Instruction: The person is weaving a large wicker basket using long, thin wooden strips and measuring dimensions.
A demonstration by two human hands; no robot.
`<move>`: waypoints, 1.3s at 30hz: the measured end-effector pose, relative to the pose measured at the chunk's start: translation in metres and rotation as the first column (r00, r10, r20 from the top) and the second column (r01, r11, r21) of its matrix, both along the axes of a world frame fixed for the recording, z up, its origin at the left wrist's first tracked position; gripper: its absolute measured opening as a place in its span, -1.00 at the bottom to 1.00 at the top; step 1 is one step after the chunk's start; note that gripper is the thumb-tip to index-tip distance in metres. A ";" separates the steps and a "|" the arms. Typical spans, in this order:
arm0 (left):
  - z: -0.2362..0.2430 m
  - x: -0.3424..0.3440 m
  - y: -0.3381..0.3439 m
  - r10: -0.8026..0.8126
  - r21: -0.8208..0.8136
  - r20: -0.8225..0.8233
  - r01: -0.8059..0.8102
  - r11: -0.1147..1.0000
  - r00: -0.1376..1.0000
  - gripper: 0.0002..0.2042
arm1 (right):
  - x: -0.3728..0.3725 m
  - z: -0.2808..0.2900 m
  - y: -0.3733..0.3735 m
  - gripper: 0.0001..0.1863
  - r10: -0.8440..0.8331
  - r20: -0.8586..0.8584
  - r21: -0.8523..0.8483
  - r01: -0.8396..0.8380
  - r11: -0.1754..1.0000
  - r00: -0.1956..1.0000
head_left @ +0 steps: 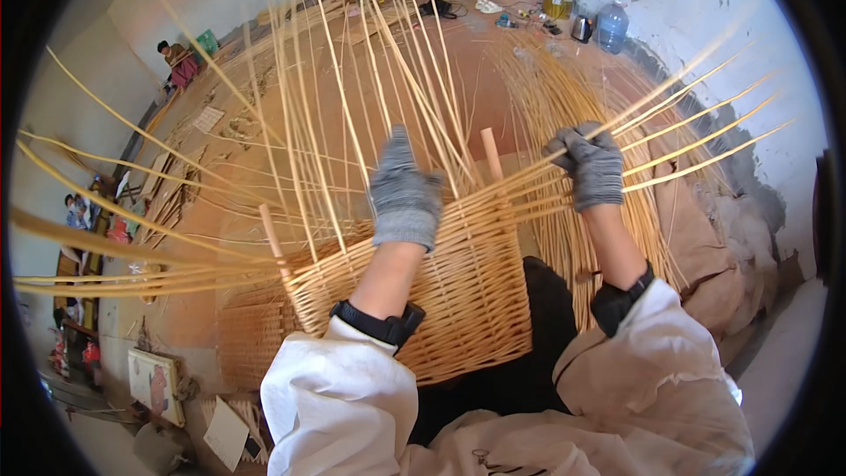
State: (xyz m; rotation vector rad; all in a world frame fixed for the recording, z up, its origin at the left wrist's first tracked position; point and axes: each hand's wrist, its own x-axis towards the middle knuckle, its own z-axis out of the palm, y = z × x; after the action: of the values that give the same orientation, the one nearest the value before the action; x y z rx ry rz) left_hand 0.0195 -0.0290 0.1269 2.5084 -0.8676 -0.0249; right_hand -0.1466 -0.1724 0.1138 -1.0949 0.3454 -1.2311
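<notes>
Honey-tan basket (pixel 471 304), patterned in woven rows; straw-yellow rods (pixel 564 92); pinkish-tan pegs (pixel 491 154); grey gloves (pixel 405 198), finely streaked; off-white sleeves (pixel 344 397); black wristbands (pixel 388 326); reddish-brown floor (pixel 480 57); whitish wall (pixel 705 0); pale blue bottle (pixel 612 30).

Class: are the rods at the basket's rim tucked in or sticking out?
Sticking out: long rods fan beyond the woven edge of the basket.

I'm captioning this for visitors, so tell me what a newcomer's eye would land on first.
First, the unfinished wicker basket at lower centre, with long pale rods fanning out above and to both sides. Then the left hand, grey-gloved, at the basket's upper edge, and the right hand, gloved alike, its grip closed on rods farther right.
</notes>
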 end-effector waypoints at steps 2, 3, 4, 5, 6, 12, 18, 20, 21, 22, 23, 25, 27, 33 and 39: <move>-0.007 0.004 0.003 -0.102 -0.117 -0.063 0.094 0.989 0.993 -0.51 | 0.005 0.016 0.011 -0.94 -0.004 -0.122 0.064 0.012 0.998 0.993; -0.018 0.017 0.007 -0.264 -0.031 -0.229 0.264 0.964 0.937 -0.53 | 0.011 0.027 0.021 -0.90 -0.001 -0.240 0.122 0.031 0.992 0.971; -0.027 0.030 0.005 -0.402 0.018 -0.395 0.445 0.895 0.826 -0.56 | 0.027 0.036 0.019 -0.91 -0.070 -0.539 -0.086 0.028 0.996 0.840; -0.023 0.024 -0.001 -0.424 0.006 -0.395 0.464 0.886 0.815 -0.56 | 0.039 0.055 0.011 -0.91 -0.470 -0.640 -0.666 -0.134 0.734 0.608; -0.020 0.009 -0.004 -0.321 -0.029 -0.429 0.343 0.939 0.844 -0.57 | 0.055 0.070 0.003 -0.91 -0.818 -0.419 -0.859 -0.463 0.217 0.394; -0.027 -0.009 -0.009 -0.047 -0.061 -0.393 0.024 0.998 0.919 -0.57 | 0.135 0.022 -0.122 -0.84 0.302 -0.787 -0.147 -0.638 0.756 0.539; -0.044 -0.041 0.041 -0.488 0.063 0.207 0.486 0.871 0.848 -0.22 | -0.065 -0.043 -0.048 -0.79 0.453 -0.251 0.675 -0.181 0.715 0.855; -0.057 -0.036 0.036 -0.433 0.062 0.273 0.434 0.899 0.859 -0.19 | -0.049 -0.061 -0.060 -0.79 0.386 -0.239 0.623 -0.164 0.765 0.891; -0.056 -0.036 0.035 -0.437 0.074 0.284 0.435 0.898 0.853 -0.19 | -0.039 -0.063 -0.062 -0.80 0.329 -0.235 0.554 -0.152 0.819 0.915; -0.058 -0.029 0.032 -0.320 -0.120 0.531 0.443 0.888 0.785 -0.20 | -0.021 -0.041 -0.046 -0.83 0.320 -0.245 0.549 -0.141 0.824 0.915; -0.066 -0.034 0.020 -0.171 -0.310 0.705 0.517 0.798 0.688 -0.21 | -0.027 -0.032 -0.045 -0.83 0.291 -0.252 0.551 -0.110 0.827 0.923; -0.070 -0.044 0.014 -0.271 -0.279 0.613 0.524 0.805 0.743 -0.21 | -0.030 -0.016 -0.041 -0.87 0.288 -0.270 0.428 -0.154 0.891 0.919; -0.062 -0.054 0.008 -0.404 -0.253 0.405 0.525 0.813 0.821 -0.19 | -0.047 -0.008 -0.019 -0.87 0.252 -0.327 0.186 -0.200 0.962 0.911; -0.043 -0.044 -0.010 -0.439 -0.085 0.177 0.458 0.885 0.881 -0.33 | -0.044 -0.050 -0.030 -0.84 0.160 -0.309 0.406 -0.022 0.914 0.937; -0.018 -0.013 -0.026 -0.363 -0.020 -0.416 0.391 0.920 0.834 -0.66 | -0.052 -0.012 -0.011 -0.67 0.206 -0.228 0.448 -0.086 0.890 0.952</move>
State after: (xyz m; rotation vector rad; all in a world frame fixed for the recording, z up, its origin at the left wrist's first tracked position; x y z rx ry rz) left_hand 0.0064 -0.0546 0.1092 2.2176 -1.1697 -0.7008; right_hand -0.1986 -0.1835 0.1017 -0.8776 0.6991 -0.8124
